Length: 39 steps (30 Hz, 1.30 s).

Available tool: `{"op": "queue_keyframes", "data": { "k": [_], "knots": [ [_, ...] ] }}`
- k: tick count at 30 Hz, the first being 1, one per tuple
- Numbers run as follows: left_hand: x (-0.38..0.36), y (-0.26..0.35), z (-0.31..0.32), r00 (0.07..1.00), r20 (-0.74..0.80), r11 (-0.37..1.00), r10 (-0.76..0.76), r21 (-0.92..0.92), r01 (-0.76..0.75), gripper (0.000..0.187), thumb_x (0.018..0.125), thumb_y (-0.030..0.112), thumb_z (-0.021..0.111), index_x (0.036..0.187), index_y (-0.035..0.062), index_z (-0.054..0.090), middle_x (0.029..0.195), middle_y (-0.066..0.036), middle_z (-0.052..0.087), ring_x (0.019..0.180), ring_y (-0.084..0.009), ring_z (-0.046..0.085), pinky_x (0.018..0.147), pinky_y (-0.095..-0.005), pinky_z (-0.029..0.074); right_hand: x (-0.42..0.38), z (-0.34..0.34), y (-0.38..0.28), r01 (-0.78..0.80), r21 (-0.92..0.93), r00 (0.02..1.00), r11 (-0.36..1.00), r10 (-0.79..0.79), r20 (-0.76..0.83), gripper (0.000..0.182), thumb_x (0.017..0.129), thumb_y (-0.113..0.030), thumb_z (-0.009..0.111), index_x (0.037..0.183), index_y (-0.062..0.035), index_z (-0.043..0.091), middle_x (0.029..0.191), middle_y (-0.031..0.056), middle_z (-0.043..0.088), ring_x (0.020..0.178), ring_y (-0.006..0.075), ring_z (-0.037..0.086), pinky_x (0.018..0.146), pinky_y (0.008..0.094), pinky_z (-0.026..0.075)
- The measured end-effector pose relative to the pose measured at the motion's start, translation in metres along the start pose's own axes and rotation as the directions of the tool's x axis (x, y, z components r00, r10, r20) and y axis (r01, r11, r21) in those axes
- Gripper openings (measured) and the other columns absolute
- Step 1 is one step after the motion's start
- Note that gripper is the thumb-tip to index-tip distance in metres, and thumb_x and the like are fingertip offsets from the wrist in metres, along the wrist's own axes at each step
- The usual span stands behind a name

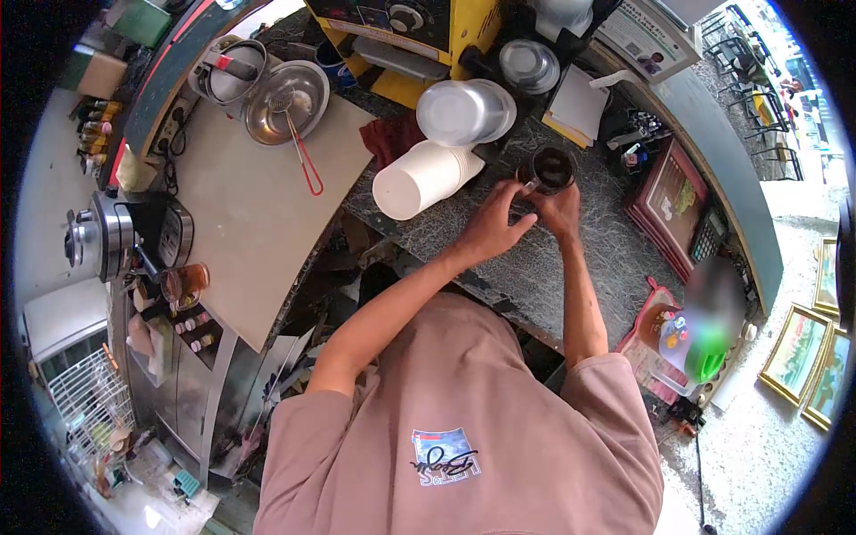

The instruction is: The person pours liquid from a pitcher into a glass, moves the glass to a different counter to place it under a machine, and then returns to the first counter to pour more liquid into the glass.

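A clear glass cup of dark liquid (pixel 554 168) is at the counter's far side, between my two hands. My right hand (pixel 562 210) is closed around its near side. My left hand (pixel 497 217) comes in from the left, with curled fingers against the cup's near-left side and the thumb standing away from it. Part of those fingertips is hidden by the cup and the other hand. Left of the hands lies a stack of white paper cups (pixel 423 181) on its side. Behind that is a stack of clear plastic lids (pixel 464 112).
A yellow machine (pixel 401 36) stands at the back. On the beige board at left are a metal bowl (pixel 308 85) and a red-handled strainer (pixel 308 168). Dark red menu boards (pixel 669 205) and a green-lidded container (pixel 707 357) line the right edge.
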<state>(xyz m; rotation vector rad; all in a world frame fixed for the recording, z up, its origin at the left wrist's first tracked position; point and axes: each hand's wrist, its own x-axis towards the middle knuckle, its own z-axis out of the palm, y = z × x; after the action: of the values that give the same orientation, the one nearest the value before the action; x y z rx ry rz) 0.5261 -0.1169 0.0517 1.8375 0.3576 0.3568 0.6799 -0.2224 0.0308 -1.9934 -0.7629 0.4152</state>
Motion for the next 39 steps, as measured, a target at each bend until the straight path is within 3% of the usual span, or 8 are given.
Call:
{"op": "queue_keyframes", "data": {
  "k": [2, 4, 5, 8, 15, 24, 32, 39],
  "knots": [
    [-0.009, -0.002, -0.008, 0.998, -0.015, 0.996, 0.068, 0.059, -0.067, 0.038, 0.087, 0.022, 0.071, 0.114, 0.0012, 0.055, 0.114, -0.019, 0.057, 0.109, -0.0366, 0.058, 0.093, -0.0451, 0.048, -0.016, 0.005, -0.004, -0.044, -0.02, 0.998, 0.999, 0.045, 0.051, 0.061, 0.073, -0.033, 0.087, 0.122, -0.0066, 0.063, 0.114, 0.0137, 0.071, 0.105, 0.0305, 0.068, 0.088, 0.0412, 0.053],
    [-0.022, -0.004, -0.018, 0.997, -0.021, 0.995, 0.068, 0.08, -0.066, 0.034, 0.088, 0.021, 0.072, 0.111, 0.0009, 0.058, 0.11, -0.018, 0.059, 0.106, -0.0365, 0.06, 0.092, -0.0448, 0.048, -0.034, 0.016, -0.018, -0.042, -0.127, 0.999, 0.991, 0.039, -0.028, 0.061, 0.071, -0.03, 0.087, 0.122, -0.0073, 0.062, 0.113, 0.015, 0.071, 0.105, 0.0315, 0.069, 0.088, 0.042, 0.053],
    [-0.032, -0.005, -0.022, 0.997, -0.025, 0.993, 0.07, 0.097, -0.067, 0.029, 0.088, 0.02, 0.072, 0.107, 0.0006, 0.061, 0.105, -0.017, 0.061, 0.104, -0.0365, 0.061, 0.09, -0.0445, 0.048, -0.045, 0.02, -0.027, -0.07, -0.015, 0.997, 0.997, 0.069, -0.04, 0.064, 0.068, -0.03, 0.088, 0.123, -0.0077, 0.062, 0.114, 0.016, 0.07, 0.106, 0.0336, 0.068, 0.089, 0.0424, 0.053],
    [-0.06, 0.001, -0.04, 1.0, 0.018, 0.991, -0.016, 0.131, 0.013, 0.024, 0.088, 0.017, 0.072, 0.102, 0.0, 0.063, 0.098, -0.015, 0.063, 0.098, -0.036, 0.063, 0.087, -0.0437, 0.05, -0.073, 0.036, -0.046, -0.1, -0.094, 0.995, 0.991, 0.099, -0.012, 0.068, 0.067, -0.031, 0.089, 0.124, -0.0071, 0.062, 0.115, 0.0172, 0.07, 0.107, 0.0353, 0.068, 0.089, 0.0428, 0.053],
    [-0.149, 0.01, -0.123, 0.983, 0.118, 0.988, -0.143, -0.037, 0.148, 0.02, 0.086, 0.018, 0.075, 0.092, -0.0012, 0.07, 0.104, -0.014, 0.068, 0.103, -0.032, 0.065, 0.091, -0.041, 0.051, -0.121, 0.098, -0.089, 0.183, -0.063, 0.971, 0.981, -0.17, 0.171, 0.073, 0.067, -0.033, 0.09, 0.124, -0.0011, 0.059, 0.116, 0.0192, 0.068, 0.104, 0.0378, 0.068, 0.084, 0.0433, 0.055],
    [-0.247, 0.008, -0.243, 0.974, -0.173, 0.985, -0.148, 0.068, 0.162, 0.017, 0.084, 0.016, 0.077, 0.091, 0.0007, 0.073, 0.104, -0.015, 0.068, 0.103, -0.0317, 0.065, 0.091, -0.0402, 0.051, -0.117, 0.222, -0.204, 0.36, -0.003, 0.833, 0.933, -0.32, 0.451, 0.071, 0.067, -0.031, 0.09, 0.125, -0.0047, 0.058, 0.115, 0.0161, 0.069, 0.107, 0.0361, 0.068, 0.09, 0.0427, 0.055],
    [-0.321, -0.016, -0.314, 0.83, -0.529, 0.968, -0.176, 0.059, 0.243, 0.014, 0.082, 0.013, 0.076, 0.086, 0.0015, 0.069, 0.098, -0.013, 0.068, 0.097, -0.0297, 0.065, 0.088, -0.0397, 0.051, -0.118, 0.35, -0.26, 0.477, 0.224, 0.641, 0.85, -0.511, 0.572, 0.068, 0.069, -0.023, 0.089, 0.126, -0.0047, 0.057, 0.116, 0.016, 0.069, 0.107, 0.0334, 0.068, 0.09, 0.0418, 0.056],
    [-0.376, -0.029, -0.345, 0.715, -0.676, 0.949, -0.175, 0.077, 0.305, 0.014, 0.084, 0.013, 0.073, 0.088, 0.0016, 0.067, 0.098, -0.013, 0.068, 0.097, -0.0301, 0.064, 0.089, -0.0406, 0.05, -0.135, 0.434, -0.289, 0.505, 0.356, 0.466, 0.786, -0.596, 0.654, 0.071, 0.067, -0.027, 0.092, 0.126, -0.0044, 0.058, 0.117, 0.015, 0.069, 0.107, 0.0324, 0.068, 0.089, 0.0411, 0.056]
  ]
}}
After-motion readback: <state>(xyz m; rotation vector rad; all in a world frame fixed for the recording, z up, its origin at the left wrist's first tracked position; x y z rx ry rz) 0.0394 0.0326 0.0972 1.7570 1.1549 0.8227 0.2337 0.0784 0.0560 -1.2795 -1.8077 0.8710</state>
